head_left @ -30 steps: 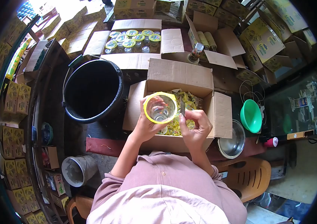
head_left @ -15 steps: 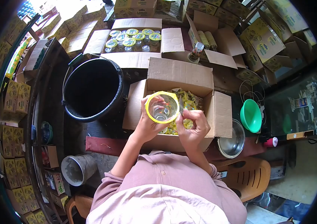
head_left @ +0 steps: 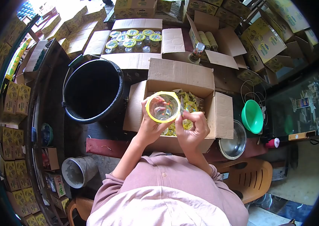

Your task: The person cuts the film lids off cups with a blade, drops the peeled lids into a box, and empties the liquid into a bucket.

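Note:
My left hand is wrapped round a clear cup with a bright yellow rim, its round top turned up toward me. My right hand pinches a thin grey blade-like piece against the right side of that rim. Its handle end is hidden by the fingers. Both hands are above an open cardboard box, in which lie many yellow and clear film scraps.
A large black bucket stands left of the box. Behind it, another carton holds several yellow-topped cups. At right are a green bowl, a steel bowl and an orange plastic chair. A grey bucket sits lower left.
My right hand has shifted very slightly left along the rim with the thin blade-like piece. The cup stays almost in place in my left hand.

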`<state>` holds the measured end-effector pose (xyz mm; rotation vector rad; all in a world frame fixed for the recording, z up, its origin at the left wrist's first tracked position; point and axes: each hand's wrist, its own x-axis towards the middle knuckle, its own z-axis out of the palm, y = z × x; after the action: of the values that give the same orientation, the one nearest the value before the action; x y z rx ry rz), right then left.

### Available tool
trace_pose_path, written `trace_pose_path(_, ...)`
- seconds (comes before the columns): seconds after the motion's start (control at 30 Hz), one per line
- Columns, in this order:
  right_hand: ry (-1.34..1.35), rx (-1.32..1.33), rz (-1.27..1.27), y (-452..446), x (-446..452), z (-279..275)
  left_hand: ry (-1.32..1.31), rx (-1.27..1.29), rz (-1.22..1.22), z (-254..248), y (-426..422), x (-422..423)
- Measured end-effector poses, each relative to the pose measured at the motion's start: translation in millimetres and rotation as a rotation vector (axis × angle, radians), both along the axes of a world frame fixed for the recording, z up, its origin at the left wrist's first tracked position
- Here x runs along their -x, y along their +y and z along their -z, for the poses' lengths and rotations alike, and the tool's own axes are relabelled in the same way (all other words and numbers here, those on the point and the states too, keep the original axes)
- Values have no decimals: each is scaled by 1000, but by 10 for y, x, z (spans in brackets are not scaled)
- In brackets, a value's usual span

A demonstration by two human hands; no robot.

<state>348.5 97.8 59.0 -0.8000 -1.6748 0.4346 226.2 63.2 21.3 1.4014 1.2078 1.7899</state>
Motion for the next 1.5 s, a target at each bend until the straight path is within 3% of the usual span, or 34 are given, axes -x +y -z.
trace_pose_path(0.33, 5, 4, -70, 134, -27, -25, 134, 40, 31, 6, -34, 70)
trace_pose_path(0.53, 71, 89, -89, 156, -44, 6, -177, 80, 225, 46, -16, 25)
trace_pose_path(0.73, -9, 30, -69, 33, -95, -68, -288, 57, 233, 89, 6, 27)
trace_pose_path(1.13, -20, -14, -54, -17, -84, -71, 11, 53, 27, -25, -12, 73)
trace_pose_path(1.5, 7, -32, -55, 22, -17, -8, 100, 75, -47, -66, -28, 23)
